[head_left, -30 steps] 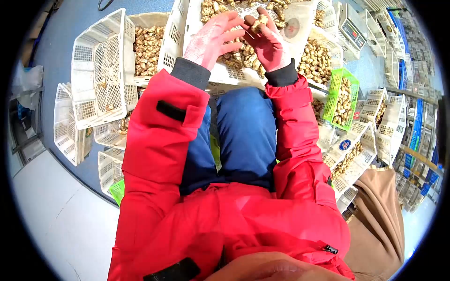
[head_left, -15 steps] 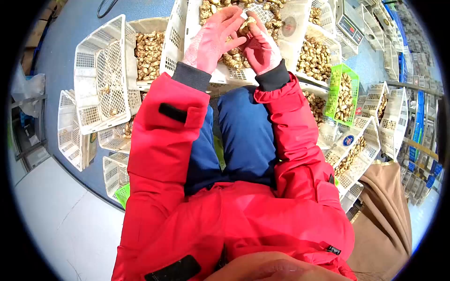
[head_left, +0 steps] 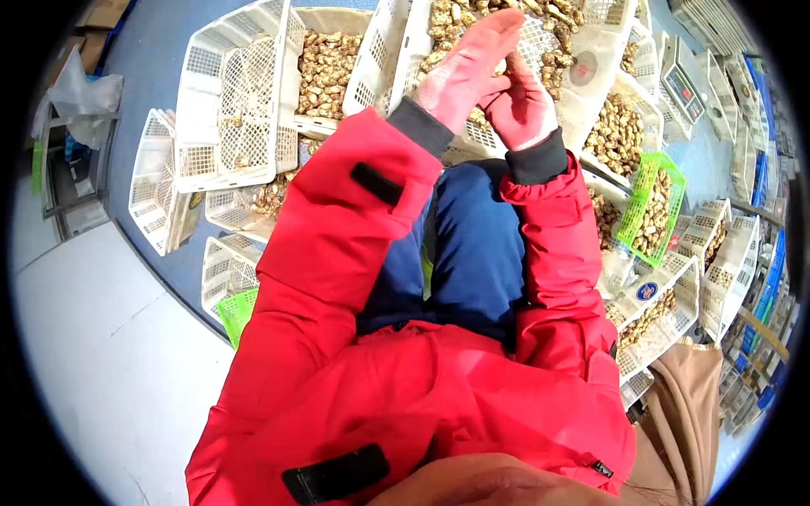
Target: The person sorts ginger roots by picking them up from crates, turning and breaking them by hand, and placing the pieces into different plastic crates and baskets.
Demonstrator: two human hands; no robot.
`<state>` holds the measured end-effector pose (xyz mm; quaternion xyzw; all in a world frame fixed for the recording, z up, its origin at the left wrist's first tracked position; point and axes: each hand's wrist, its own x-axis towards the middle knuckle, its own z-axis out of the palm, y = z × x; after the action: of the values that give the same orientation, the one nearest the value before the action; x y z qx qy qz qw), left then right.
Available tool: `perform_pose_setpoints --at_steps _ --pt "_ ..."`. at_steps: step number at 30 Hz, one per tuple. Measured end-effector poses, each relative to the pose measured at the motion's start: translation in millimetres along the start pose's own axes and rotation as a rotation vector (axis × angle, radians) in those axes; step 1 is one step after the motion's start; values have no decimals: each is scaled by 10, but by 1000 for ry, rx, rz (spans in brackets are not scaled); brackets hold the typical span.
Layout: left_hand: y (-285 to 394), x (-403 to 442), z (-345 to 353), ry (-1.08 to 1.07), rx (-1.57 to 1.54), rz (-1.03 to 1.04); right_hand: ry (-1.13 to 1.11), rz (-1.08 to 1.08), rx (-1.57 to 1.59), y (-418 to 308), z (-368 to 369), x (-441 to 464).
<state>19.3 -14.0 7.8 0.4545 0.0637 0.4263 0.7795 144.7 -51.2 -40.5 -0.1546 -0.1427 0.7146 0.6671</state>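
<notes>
My left hand [head_left: 472, 72], in a pink glove, is stretched out over the white crate [head_left: 582, 101] in front of my knees, its fingers long and nearly straight. Close against it, my right hand [head_left: 523, 105], also in a pink glove, has its fingers bent around a small knobbly brown tuber [head_left: 500, 67]. Most of that piece is hidden between the hands. Below them, more golden-brown tubers [head_left: 557, 63] lie loose on the crate's mesh bottom.
Crates of tubers stand on both sides, with one pile [head_left: 329, 76] at left and another [head_left: 620, 135] at right. A green basket [head_left: 652, 207] sits at right, below a digital scale [head_left: 682, 88]. A nearly bare white crate [head_left: 194, 160] leans at left. Brown cloth [head_left: 688, 405] hangs lower right.
The whole scene has shifted right and slightly down in view. My hands have come closer together, and the tuber, plainly visible before, is now mostly covered.
</notes>
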Motion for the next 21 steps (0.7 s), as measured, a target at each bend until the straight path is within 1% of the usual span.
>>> perform_pose_setpoints --at_steps 1,2,4,5,6,7,8,9,11,12,13,16,17,21 --pt "22 -20 15 3 5 17 15 1 -2 2 26 -1" --pt "203 -13 264 116 258 -96 28 -18 -34 -10 25 -5" --pt "44 0 120 14 31 -27 67 -61 -93 -8 9 -17" --pt "59 9 161 62 45 -51 86 -78 -98 4 -5 -23" --pt "109 37 194 106 88 -110 113 -26 60 -29 -74 30" --pt "75 16 134 22 5 -36 137 -43 -6 -9 -138 39" --pt "70 5 121 -59 -75 37 103 -43 -20 7 -12 9" --pt "96 -27 189 24 145 32 114 -49 -158 23 71 -3" --pt "109 41 65 -25 -296 -8 127 -66 -329 48 78 7" --pt "129 64 34 -49 -516 -28 135 -79 -364 82 24 9" --pt "112 45 59 137 -307 -39 136 -83 -359 89 9 16" --pt "94 43 -42 50 -496 -24 132 -75 -268 66 184 7" --pt "91 67 -74 -78 -660 -12 126 -58 -292 49 222 -6" --pt "118 45 -100 37 -576 -34 46 -65 -246 84 164 30"
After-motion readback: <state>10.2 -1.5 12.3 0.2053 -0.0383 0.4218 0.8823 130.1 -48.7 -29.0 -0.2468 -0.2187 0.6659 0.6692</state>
